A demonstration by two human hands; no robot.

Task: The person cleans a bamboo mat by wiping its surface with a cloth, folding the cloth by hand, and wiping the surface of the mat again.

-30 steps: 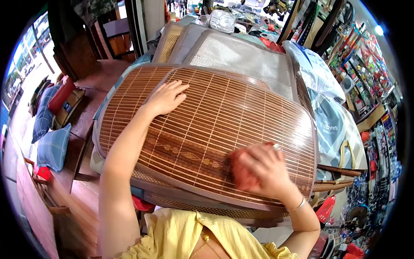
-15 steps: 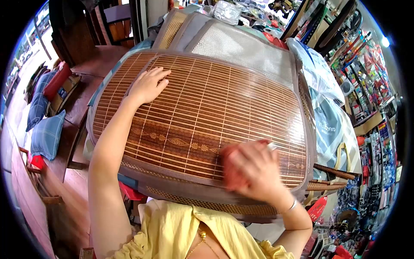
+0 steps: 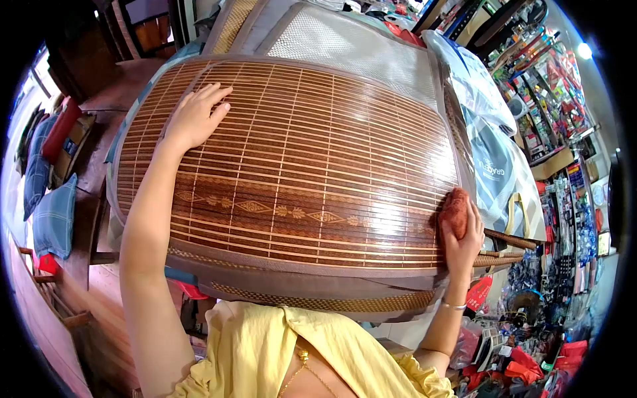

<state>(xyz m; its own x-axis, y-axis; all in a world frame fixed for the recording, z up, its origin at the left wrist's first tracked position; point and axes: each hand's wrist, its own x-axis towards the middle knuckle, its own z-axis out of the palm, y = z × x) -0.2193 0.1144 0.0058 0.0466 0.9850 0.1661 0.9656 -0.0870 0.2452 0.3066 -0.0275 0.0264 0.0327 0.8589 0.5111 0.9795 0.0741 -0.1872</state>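
Note:
A brown slatted bamboo mat (image 3: 298, 152) with a grey cloth border lies spread out before me, a leaf-and-diamond pattern running along its near part. My left hand (image 3: 194, 118) rests flat on the mat's upper left, fingers apart and holding nothing. At the right edge of the mat, my right hand (image 3: 464, 235) is closed round a bunched reddish-brown cloth (image 3: 454, 213), which touches the slats near the border. More mats with woven gold edging (image 3: 325, 298) are stacked beneath.
Behind the mat lies a silvery woven mat (image 3: 358, 53). Plastic-wrapped bedding (image 3: 494, 162) stands to the right, before crowded shop shelves (image 3: 570, 192). Blue checked cushions (image 3: 56, 219) sit on a wooden bench at left.
My right hand has slid the cloth rightward and slightly up, from the mat's lower middle to its right edge. My left hand stays on the mat; the view has shifted a little.

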